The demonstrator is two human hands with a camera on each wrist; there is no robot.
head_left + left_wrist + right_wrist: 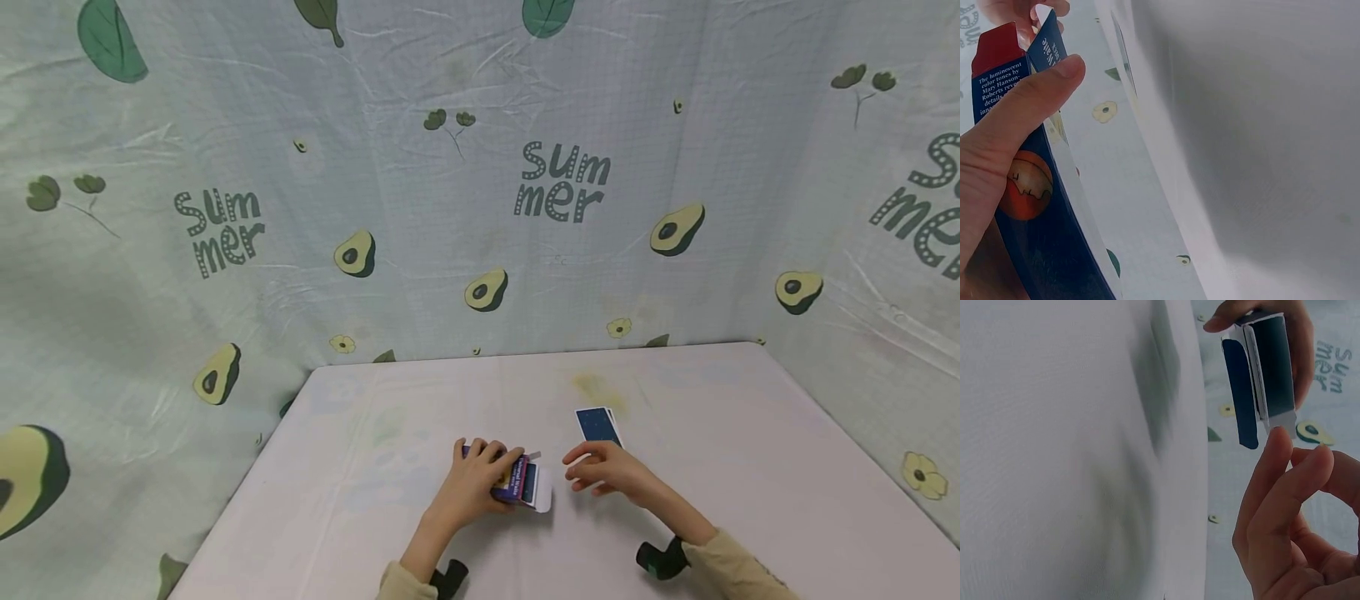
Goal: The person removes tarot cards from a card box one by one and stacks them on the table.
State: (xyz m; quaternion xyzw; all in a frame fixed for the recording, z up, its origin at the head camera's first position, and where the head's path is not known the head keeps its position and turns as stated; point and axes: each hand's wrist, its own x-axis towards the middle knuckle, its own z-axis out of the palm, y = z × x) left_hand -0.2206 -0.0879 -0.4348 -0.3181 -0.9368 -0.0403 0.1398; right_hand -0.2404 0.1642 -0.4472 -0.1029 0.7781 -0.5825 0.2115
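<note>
My left hand (472, 487) grips a dark blue and purple card box (513, 482) just over the table, its thumb lying across the printed face in the left wrist view. The box's open end, with its flaps (1239, 394) folded out, points toward my right hand (611, 472). Inside that opening a thin stack of cards (1257, 375) shows edge-on. My right hand hovers a short way from the flaps, fingers loosely bent, with nothing seen between them. Just beyond it, a few blue-backed cards (597, 423) lie on the table, partly hidden by the hand.
A pale cloth covers the table (360, 483). Behind and beside it hangs a curtain (420, 200) printed with avocados, leaves and lettering. A dark wrist camera (662, 560) sits by the right sleeve.
</note>
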